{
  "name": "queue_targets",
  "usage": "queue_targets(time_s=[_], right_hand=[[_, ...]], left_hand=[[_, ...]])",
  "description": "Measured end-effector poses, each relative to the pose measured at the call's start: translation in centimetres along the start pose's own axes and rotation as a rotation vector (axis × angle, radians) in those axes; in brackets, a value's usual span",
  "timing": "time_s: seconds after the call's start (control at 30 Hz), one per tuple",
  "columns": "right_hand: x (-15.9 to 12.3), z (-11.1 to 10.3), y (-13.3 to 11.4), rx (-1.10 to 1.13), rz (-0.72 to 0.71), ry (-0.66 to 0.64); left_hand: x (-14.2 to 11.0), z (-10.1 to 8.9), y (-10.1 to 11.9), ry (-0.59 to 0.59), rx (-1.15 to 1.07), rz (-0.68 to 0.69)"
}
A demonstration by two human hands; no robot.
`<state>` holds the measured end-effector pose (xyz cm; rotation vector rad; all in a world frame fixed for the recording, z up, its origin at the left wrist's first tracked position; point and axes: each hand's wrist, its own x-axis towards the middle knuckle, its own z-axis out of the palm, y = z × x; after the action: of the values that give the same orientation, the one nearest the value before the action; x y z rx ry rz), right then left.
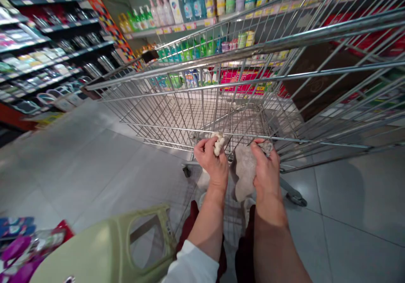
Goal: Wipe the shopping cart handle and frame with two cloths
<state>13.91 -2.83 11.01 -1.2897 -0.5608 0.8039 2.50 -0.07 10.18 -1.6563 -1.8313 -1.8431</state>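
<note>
In the head view my left hand (pixel 212 158) is closed round a crumpled off-white cloth (pixel 218 142), part of which hangs below the fist. It is at the lower side wire of a metal shopping cart (pixel 196 66). A little to the right, my right hand (pixel 266 164) grips a greyish, damp-looking cloth (pixel 245 173) that drapes down beside the fingers. Some of this cloth bunches up above the knuckles, close to the same wire. Whether either cloth touches the wire I cannot tell.
A pale green plastic stool (pixel 95 245) stands at lower left, near packaged goods (pixel 28 249). Shelves with pump bottles (pixel 163 10) line the back, and a housewares rack (pixel 53 55) stands left. A dark brown bag (pixel 319 78) is at the cart's right. One caster (pixel 296 198) rests on the tiles.
</note>
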Motion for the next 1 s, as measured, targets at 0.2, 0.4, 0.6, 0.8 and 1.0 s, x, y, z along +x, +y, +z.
queue_targets(time_s=[0.2, 0.4, 0.6, 0.8, 1.0], right_hand=[[0.0, 0.0, -0.1, 0.005, -0.028, -0.016], [-0.1, 0.1, -0.2, -0.001, 0.001, 0.001], [0.1, -0.3, 0.2, -0.042, -0.043, -0.038], [0.2, -0.2, 0.4, -0.054, -0.064, -0.010], [-0.1, 0.2, -0.3, 0.034, 0.012, 0.008]], left_hand=[[-0.5, -1.6, -2.2, -0.396, 0.145, -0.269], [2.0, -2.7, -1.3, -0.039, 0.019, -0.193], [4.5, -3.4, -0.9, 0.440, -0.167, -0.167], [0.9, -0.9, -0.7, -0.063, 0.012, -0.019], [-0.6, -1.2, -1.6, -0.307, 0.188, -0.080]])
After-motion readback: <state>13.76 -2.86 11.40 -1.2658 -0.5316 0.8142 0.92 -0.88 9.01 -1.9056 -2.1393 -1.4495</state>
